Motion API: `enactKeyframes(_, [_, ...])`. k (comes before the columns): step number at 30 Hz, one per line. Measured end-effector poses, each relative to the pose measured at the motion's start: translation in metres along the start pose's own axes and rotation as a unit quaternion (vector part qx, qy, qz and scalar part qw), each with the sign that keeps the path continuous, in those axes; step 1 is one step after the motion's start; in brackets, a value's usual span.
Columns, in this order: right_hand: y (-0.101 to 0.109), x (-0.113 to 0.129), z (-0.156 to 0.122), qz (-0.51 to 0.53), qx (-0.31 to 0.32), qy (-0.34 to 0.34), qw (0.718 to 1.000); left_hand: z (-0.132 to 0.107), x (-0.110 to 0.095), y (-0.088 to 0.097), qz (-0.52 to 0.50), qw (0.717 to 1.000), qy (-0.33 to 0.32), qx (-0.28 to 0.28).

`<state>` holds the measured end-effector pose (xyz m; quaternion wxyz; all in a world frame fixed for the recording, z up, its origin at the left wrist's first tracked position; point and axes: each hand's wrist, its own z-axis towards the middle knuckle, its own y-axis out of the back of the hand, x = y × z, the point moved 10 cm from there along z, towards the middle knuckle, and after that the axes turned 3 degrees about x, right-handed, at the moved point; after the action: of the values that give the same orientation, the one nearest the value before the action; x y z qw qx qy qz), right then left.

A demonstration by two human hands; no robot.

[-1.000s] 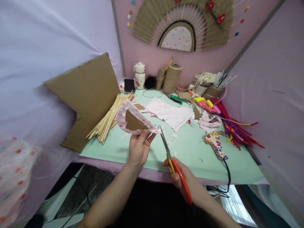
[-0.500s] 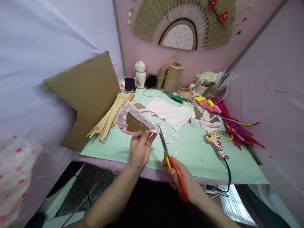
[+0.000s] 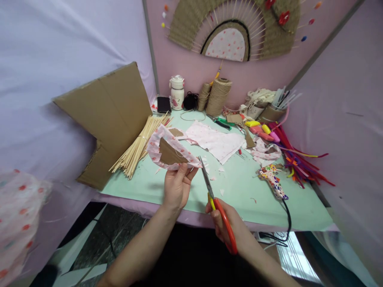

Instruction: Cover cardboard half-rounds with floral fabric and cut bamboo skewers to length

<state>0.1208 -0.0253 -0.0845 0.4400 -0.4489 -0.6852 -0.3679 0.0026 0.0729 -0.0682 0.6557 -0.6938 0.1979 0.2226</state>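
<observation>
My left hand [image 3: 177, 186] pinches a cardboard piece [image 3: 171, 152] whose edges are wrapped in pink dotted fabric [image 3: 154, 143]. It is held up above the table, its pointed corner turned to the right. Closed around the handles of red-and-yellow scissors [image 3: 226, 227] is my right hand [image 3: 231, 221]. The scissor blades point up and away, nearly together, with their tips beside the fabric-covered corner. Whether the tips touch the fabric I cannot tell. Small white and pink scraps [image 3: 221, 169] lie on the table under the blades.
A pink fabric sheet [image 3: 214, 139] lies behind my hands. To the left are bundled wooden sticks [image 3: 140, 145] and a large cardboard sheet [image 3: 110, 115]. A patterned glue gun [image 3: 273, 182] with a black cord, and pipe cleaners [image 3: 295, 159], lie to the right. Twine spools [image 3: 219, 97] stand behind.
The view has shifted very slightly. Both hands keep nearly the same place, and the scissor blades look a little closer together than before.
</observation>
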Motion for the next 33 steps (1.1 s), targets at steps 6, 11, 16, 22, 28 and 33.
enactKeyframes(6, [0.003, -0.016, 0.004, 0.017, 0.003, -0.014, 1.0, 0.0, 0.001, 0.0, 0.012, 1.0, 0.004, 0.002])
enactKeyframes(11, [0.005, -0.027, 0.004, 0.012, -0.009, -0.037, 0.999, 0.0, 0.0, 0.001, 0.0, 1.0, 0.003, 0.002])
enactKeyframes(16, [0.046, -0.004, 0.008, -0.162, -0.116, 0.024, 0.98, 0.0, 0.001, 0.004, 0.005, 1.0, 0.012, -0.006])
enactKeyframes(22, [0.11, 0.016, 0.024, -0.476, -0.298, 0.052, 0.826, -0.003, 0.016, 0.007, -0.016, 0.997, 0.074, -0.016])
enactKeyframes(28, [0.104, 0.03, 0.023, -0.508, -0.327, 0.174, 0.777, -0.009, 0.033, 0.006, -0.008, 0.991, 0.13, -0.014])
enactKeyframes(33, [0.07, 0.081, -0.01, -0.407, -0.257, 0.342, 0.807, -0.016, 0.043, -0.004, 0.017, 0.987, 0.158, 0.012])
